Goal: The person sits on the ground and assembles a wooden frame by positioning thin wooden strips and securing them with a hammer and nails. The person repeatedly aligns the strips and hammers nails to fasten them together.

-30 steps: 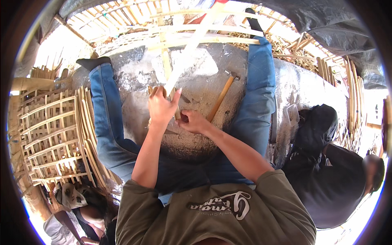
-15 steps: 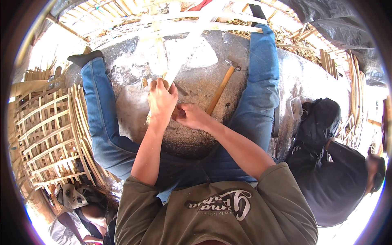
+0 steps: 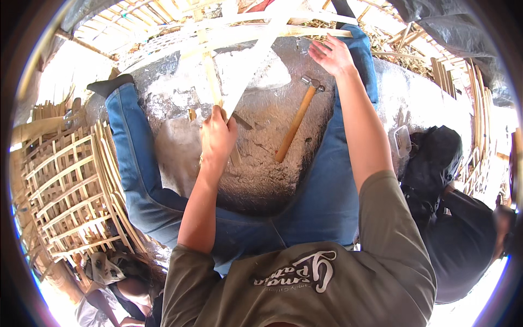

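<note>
My left hand (image 3: pixel 218 136) is closed around the near ends of two pale bamboo strips (image 3: pixel 211 73), where they meet above the ground sheet. One wide strip (image 3: pixel 251 62) runs from there up to the far right, washed out by glare. Raised at the far right, my right hand (image 3: pixel 333 56) is spread and holds nothing, close to the end of a crosswise strip (image 3: pixel 321 31). A hammer (image 3: pixel 297 122) with a wooden handle and metal head lies between my hands. Beside my left hand rests a small dark flat piece (image 3: pixel 242 121), its kind unclear.
Silvery sheeting (image 3: pixel 180 136) covers the ground between my legs in blue jeans (image 3: pixel 139 147). A woven bamboo panel (image 3: pixel 71 180) stands at the left. A person in black (image 3: pixel 457 240) sits at the right near a clear plastic container (image 3: pixel 402 141). Another person (image 3: pixel 120 294) is at the lower left.
My right hand has left its place beside the left hand and swung up to the far right, its fingers now spread. My left hand stays on the strips, shifted slightly.
</note>
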`<state>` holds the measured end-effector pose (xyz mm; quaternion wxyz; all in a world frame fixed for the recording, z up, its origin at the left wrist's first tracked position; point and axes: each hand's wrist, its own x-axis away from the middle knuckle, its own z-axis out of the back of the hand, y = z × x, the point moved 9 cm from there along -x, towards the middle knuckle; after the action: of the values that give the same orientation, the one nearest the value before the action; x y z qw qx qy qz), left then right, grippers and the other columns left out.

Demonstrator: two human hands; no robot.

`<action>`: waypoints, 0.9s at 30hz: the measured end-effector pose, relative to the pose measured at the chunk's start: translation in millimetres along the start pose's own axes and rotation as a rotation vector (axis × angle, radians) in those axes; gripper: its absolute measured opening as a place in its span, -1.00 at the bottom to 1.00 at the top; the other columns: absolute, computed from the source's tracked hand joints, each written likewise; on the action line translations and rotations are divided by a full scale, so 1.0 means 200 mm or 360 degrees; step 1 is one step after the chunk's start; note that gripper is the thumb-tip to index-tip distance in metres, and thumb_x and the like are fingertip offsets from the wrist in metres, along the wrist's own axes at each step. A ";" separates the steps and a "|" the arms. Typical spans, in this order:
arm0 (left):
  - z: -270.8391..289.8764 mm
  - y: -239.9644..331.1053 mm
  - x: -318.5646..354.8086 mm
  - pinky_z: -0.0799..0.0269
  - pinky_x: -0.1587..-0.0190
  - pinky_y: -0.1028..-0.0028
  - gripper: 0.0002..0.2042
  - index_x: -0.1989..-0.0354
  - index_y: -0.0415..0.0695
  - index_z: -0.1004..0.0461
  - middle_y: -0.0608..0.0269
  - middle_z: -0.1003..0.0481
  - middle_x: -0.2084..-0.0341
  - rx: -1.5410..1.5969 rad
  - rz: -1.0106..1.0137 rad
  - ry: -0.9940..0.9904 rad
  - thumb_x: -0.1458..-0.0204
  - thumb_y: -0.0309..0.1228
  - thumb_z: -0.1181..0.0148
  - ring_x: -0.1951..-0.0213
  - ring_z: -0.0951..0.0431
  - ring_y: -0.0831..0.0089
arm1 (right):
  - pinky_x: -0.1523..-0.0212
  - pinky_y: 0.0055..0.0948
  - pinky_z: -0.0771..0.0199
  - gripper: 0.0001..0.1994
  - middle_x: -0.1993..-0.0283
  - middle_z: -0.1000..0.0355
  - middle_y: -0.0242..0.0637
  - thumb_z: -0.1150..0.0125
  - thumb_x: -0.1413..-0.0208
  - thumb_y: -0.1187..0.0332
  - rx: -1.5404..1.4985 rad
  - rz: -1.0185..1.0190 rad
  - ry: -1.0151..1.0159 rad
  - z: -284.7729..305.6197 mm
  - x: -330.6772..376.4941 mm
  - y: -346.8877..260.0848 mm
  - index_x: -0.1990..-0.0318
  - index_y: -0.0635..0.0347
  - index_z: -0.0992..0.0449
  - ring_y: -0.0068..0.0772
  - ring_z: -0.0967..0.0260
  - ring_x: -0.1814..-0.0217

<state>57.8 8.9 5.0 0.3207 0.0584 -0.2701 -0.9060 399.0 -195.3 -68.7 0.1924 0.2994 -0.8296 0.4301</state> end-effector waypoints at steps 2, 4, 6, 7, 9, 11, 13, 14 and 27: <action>0.00 0.01 0.00 -0.62 0.32 0.05 -0.85 0.25 -0.27 -0.39 -0.16 -0.58 0.50 0.0032 0.0022 -0.0026 -0.08 -0.49 -0.19 0.42 -0.66 -0.11 | -0.31 0.14 -0.36 -0.66 -0.19 -0.29 0.03 -0.09 -0.35 0.35 -0.0070 0.0102 0.0028 -0.01 -0.08 0.00 -0.18 0.27 -0.23 0.05 -0.34 -0.16; 0.02 0.00 0.00 -0.61 0.32 0.04 -0.86 0.26 -0.27 -0.39 -0.17 -0.58 0.51 0.0076 0.0075 -0.0046 -0.08 -0.49 -0.19 0.42 -0.66 -0.13 | -0.32 0.17 -0.34 -0.68 -0.08 -0.31 -0.04 -0.13 -0.33 0.37 -0.0211 0.0163 -0.0095 -0.06 -0.13 0.01 -0.13 0.27 -0.27 0.01 -0.34 -0.14; 0.01 0.00 -0.01 -0.61 0.32 0.03 -0.85 0.25 -0.27 -0.39 -0.17 -0.58 0.51 0.0083 0.0023 -0.0031 -0.08 -0.49 -0.19 0.42 -0.65 -0.14 | -0.30 0.16 -0.37 -0.74 0.05 -0.32 -0.13 -0.16 -0.30 0.40 -0.0264 0.0231 -0.0166 -0.07 -0.15 -0.02 -0.06 0.27 -0.34 -0.04 -0.34 -0.12; 0.01 0.00 -0.01 -0.61 0.32 0.03 -0.85 0.25 -0.27 -0.38 -0.17 -0.58 0.52 0.0087 -0.0003 -0.0023 -0.08 -0.49 -0.19 0.42 -0.65 -0.14 | -0.29 0.16 -0.39 -0.76 0.06 -0.32 -0.13 -0.17 -0.29 0.40 -0.0273 0.0241 -0.0157 -0.07 -0.16 -0.03 -0.04 0.26 -0.35 -0.05 -0.34 -0.12; 0.02 0.01 0.00 -0.61 0.31 0.03 -0.83 0.23 -0.27 -0.37 -0.17 -0.58 0.50 0.0001 -0.0036 -0.0012 -0.08 -0.48 -0.19 0.41 -0.65 -0.14 | -0.26 0.14 -0.42 -0.79 0.08 -0.31 -0.14 -0.17 -0.29 0.39 -0.0286 0.0266 -0.0140 -0.05 -0.17 -0.05 0.00 0.25 -0.39 -0.07 -0.35 -0.12; 0.01 0.01 0.00 -0.61 0.30 0.04 -0.82 0.22 -0.26 -0.36 -0.15 -0.59 0.47 -0.0043 -0.0057 -0.0025 -0.08 -0.48 -0.20 0.39 -0.66 -0.13 | -0.22 0.09 -0.46 -0.80 0.06 -0.32 -0.15 -0.20 -0.26 0.39 -0.0241 0.0215 -0.0149 -0.03 -0.17 -0.07 0.03 0.22 -0.41 -0.08 -0.35 -0.11; 0.01 0.01 -0.01 -0.61 0.29 0.05 -0.81 0.21 -0.25 -0.35 -0.13 -0.60 0.44 -0.0055 -0.0069 -0.0046 -0.08 -0.47 -0.20 0.38 -0.66 -0.12 | -0.23 0.08 -0.46 -0.80 0.06 -0.32 -0.16 -0.22 -0.24 0.40 -0.0236 0.0220 -0.0140 -0.02 -0.16 -0.10 0.05 0.22 -0.41 -0.07 -0.35 -0.10; 0.00 0.02 -0.01 -0.61 0.29 0.05 -0.81 0.21 -0.25 -0.35 -0.12 -0.60 0.43 -0.0077 -0.0094 -0.0043 -0.08 -0.46 -0.21 0.38 -0.66 -0.11 | -0.24 0.08 -0.45 -0.77 0.06 -0.31 -0.17 -0.25 -0.21 0.39 -0.0251 0.0224 -0.0107 0.00 -0.15 -0.10 0.03 0.21 -0.41 -0.07 -0.35 -0.11; -0.01 0.06 0.01 -0.60 0.34 0.07 -0.83 0.24 -0.25 -0.40 -0.10 -0.58 0.52 -0.0102 -0.0038 0.0033 -0.09 -0.46 -0.22 0.43 -0.66 -0.10 | -0.20 -0.08 -0.49 -0.56 -0.11 -0.43 -0.05 -0.23 -0.26 0.26 0.0341 0.0135 -0.0095 0.06 -0.14 -0.12 -0.20 0.21 -0.29 -0.07 -0.44 -0.17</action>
<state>63.5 -1.2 10.3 0.3145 0.0607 -0.2368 -0.9173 434.6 -205.7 -77.3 0.1162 0.2954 -0.7962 0.5150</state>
